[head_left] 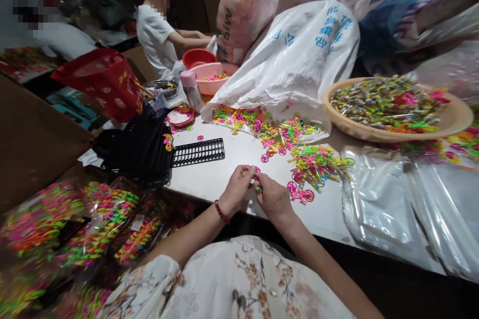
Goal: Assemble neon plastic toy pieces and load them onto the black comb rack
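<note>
My left hand (pixel 236 188) and my right hand (pixel 272 197) meet just above the near edge of the white table (pixel 224 174). Both pinch a small bundle of colourful plastic toy pieces (pixel 256 183) between their fingertips. A red bead bracelet (pixel 222 212) circles my left wrist. Just beyond my hands lies a loose heap of neon pink, yellow and green plastic pieces (pixel 299 157), spilling from a big white sack (pixel 299 60). A black slotted plastic rack (pixel 198 151) lies flat to the left of my hands.
A tan basin (pixel 454 120) of wrapped pieces sits at the right, clear plastic bags (pixel 404 199) beneath it. Packed bags of toys (pixel 75 224) pile at lower left beside black trays (pixel 142 149). Another person (pixel 155 35) sits at the far end near pink and red basins (pixel 209 72).
</note>
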A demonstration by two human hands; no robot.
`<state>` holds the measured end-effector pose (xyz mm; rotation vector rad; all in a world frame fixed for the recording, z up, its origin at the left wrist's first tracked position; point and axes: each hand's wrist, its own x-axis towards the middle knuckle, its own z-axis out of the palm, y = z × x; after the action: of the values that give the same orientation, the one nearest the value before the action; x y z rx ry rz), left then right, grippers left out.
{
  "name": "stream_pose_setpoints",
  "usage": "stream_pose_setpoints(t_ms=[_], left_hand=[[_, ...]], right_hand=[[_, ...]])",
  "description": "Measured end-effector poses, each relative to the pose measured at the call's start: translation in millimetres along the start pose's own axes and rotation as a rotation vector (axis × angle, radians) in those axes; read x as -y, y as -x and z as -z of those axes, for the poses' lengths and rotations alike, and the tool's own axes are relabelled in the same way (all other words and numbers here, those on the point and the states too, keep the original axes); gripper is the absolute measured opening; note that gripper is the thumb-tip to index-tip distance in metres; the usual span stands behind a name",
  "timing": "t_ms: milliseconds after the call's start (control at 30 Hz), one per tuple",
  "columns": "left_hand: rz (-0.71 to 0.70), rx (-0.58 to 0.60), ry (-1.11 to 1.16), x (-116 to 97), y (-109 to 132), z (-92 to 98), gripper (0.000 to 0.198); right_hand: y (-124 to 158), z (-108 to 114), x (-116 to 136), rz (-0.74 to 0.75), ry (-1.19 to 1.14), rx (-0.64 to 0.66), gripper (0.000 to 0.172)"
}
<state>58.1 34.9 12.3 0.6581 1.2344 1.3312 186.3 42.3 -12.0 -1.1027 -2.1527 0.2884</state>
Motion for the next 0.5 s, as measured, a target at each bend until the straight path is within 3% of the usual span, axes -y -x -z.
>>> stream_pose_setpoints(t_ms=[67, 133, 233, 500], left_hand=[[-0.001, -0.064, 0.083, 0, -2, 0.4, 0.041], [0.010, -0.095, 0.131, -2, -4, 3.8, 0.040], [-0.005, -0.032, 0.123, -5, -4, 9.9, 0.039], [-0.111, 0.117, 0.071, -2, 5, 6.0, 0.042]], right_hand=[[1, 1, 11, -0.028, -0.098, 0.057, 0.039], [1, 7, 21, -0.157, -0.245, 0.110, 0.038], [0, 19, 27, -0.349, -0.412, 0.152, 0.030], [0, 27, 20, -0.388, -0.549, 0.133, 0.031]])
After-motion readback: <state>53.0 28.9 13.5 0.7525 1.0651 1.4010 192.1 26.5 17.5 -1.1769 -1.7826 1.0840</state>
